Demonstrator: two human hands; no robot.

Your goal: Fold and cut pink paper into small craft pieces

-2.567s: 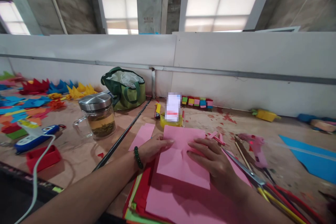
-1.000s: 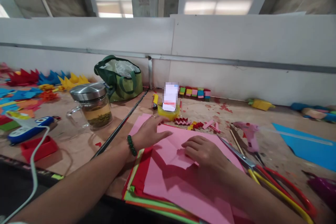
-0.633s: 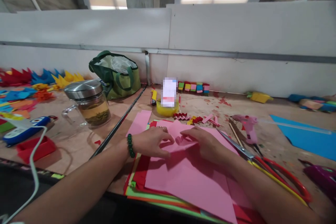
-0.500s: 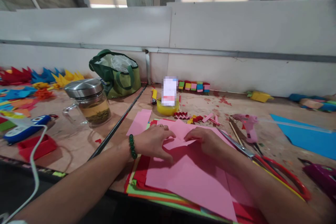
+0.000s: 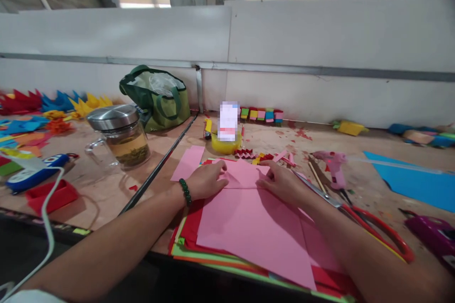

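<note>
A folded piece of pink paper (image 5: 241, 175) lies above a larger pink sheet (image 5: 252, 227) at the middle of the table. My left hand (image 5: 208, 181), with a green bead bracelet (image 5: 185, 192) at the wrist, pinches the folded paper's left end between thumb and fingers. At the right end, my right hand (image 5: 279, 181) grips it the same way. Beneath the pink sheet is a stack of coloured paper (image 5: 220, 265) in red, green and orange. Red-handled scissors (image 5: 355, 213) lie beside my right forearm.
A pink glue gun (image 5: 334, 165) and blue paper (image 5: 412, 180) are at the right. Behind my hands, a phone (image 5: 228, 121) stands in a yellow roll (image 5: 223, 144). Left are a glass mug (image 5: 126, 144), green bag (image 5: 167, 104) and red paper box (image 5: 51, 195).
My hands have moved apart to the two ends of the folded pink paper. Its raised, bent middle now lies flatter, with a straight lower edge.
</note>
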